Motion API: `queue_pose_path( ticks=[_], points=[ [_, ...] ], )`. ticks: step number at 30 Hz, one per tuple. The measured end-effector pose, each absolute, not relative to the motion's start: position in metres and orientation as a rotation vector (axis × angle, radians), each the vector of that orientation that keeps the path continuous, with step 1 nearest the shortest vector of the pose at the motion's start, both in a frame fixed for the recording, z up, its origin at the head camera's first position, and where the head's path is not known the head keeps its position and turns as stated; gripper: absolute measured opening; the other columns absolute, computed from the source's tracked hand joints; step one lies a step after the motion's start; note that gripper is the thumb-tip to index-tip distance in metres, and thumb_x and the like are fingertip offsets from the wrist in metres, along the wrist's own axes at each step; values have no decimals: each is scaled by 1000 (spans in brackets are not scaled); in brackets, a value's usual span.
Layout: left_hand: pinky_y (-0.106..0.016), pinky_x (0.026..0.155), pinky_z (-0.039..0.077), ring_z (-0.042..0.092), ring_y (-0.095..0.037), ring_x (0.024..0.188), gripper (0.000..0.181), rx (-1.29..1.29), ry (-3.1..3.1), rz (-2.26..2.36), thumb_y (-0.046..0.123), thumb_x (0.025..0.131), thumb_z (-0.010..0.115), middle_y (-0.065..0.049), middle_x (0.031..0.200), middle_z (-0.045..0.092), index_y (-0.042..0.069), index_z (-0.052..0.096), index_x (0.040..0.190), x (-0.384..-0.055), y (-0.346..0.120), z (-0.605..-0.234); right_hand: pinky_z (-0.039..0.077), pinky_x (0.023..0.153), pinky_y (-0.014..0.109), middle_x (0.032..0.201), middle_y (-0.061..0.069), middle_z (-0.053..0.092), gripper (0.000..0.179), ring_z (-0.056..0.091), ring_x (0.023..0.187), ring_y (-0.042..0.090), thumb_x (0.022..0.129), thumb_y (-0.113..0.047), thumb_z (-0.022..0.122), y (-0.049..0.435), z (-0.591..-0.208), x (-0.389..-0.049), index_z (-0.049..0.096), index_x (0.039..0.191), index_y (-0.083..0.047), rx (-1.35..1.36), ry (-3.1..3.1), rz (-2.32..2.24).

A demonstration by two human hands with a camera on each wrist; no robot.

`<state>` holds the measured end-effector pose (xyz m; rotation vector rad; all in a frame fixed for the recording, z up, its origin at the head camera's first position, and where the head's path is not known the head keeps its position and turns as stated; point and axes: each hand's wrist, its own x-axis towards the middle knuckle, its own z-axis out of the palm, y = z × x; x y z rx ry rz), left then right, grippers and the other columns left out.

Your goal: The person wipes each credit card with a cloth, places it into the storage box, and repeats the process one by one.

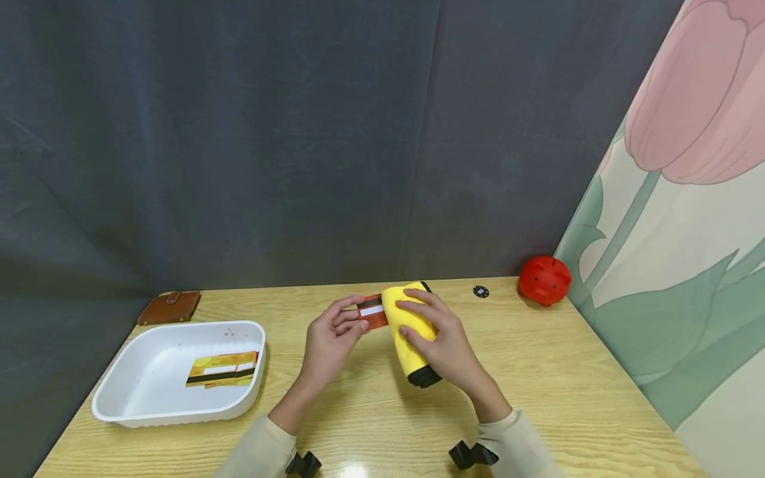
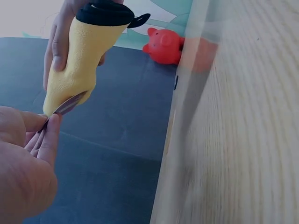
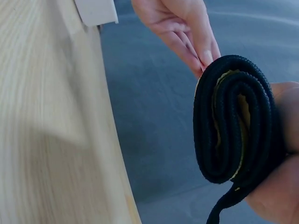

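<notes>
Between finger and thumb my left hand [image 1: 331, 338] pinches a red card [image 1: 373, 317] with a dark stripe and a white strip. My right hand [image 1: 447, 337] grips a rolled yellow cloth [image 1: 406, 325] edged in black, its fingers curled over the roll. The cloth's left side overlaps the card's right end, hiding that part. In the left wrist view the card [image 2: 70, 102] presses into the cloth [image 2: 77, 65], both held above the table. The roll's black layered end [image 3: 233, 121] faces the right wrist camera.
A white tray [image 1: 137, 415] at the left holds several yellow cards [image 1: 224, 370]. Behind it lies a brown leather wallet [image 1: 170, 307]. Toward the back right are a black-and-white poker chip [image 1: 481, 291] and a red piggy bank [image 1: 544, 281], near the flowered wall [image 1: 687, 299].
</notes>
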<state>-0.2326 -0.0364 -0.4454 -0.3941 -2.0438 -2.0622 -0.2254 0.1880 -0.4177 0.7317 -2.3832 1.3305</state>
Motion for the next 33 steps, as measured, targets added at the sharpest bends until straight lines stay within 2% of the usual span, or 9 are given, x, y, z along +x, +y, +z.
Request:
queue_pose_path(
  ticks=[8,16,24,28,33],
  points=[
    [-27,83,64,77,-13,97,40,-389,-2076,-2073,-2,94,71,-16,109,77,12,67,131,-231,-32,-449,54,98,27,151,5,56,40,52,141,33,94,-12,77,176,-422,-220,71,133,-18,856,-2408,1301],
    [-23,81,63,78,-19,98,39,-390,-2083,-2013,-1,93,73,-16,108,78,12,68,129,-229,-31,-448,55,98,29,149,4,57,41,55,138,31,93,-10,78,184,-421,-225,71,132,-21,786,-2410,1234],
    [-23,78,63,78,-17,92,40,-410,-2080,-2016,-2,90,76,-17,105,78,12,70,127,-229,-31,-447,54,86,18,148,4,58,40,59,131,28,91,-8,78,204,-422,-236,73,130,-17,621,-2392,1285],
    [-22,77,62,78,-15,91,41,-397,-2097,-2043,-1,90,76,-18,104,78,12,70,128,-229,-32,-447,52,84,16,148,6,58,40,59,128,27,91,-8,78,217,-421,-241,72,130,-14,544,-2389,1275],
    [-24,78,63,78,-21,93,42,-377,-2103,-2075,-2,91,75,-20,105,77,12,69,130,-229,-33,-447,50,83,15,148,7,57,40,58,126,27,91,-9,78,229,-413,-241,72,131,-12,487,-2377,1278]
  ],
)
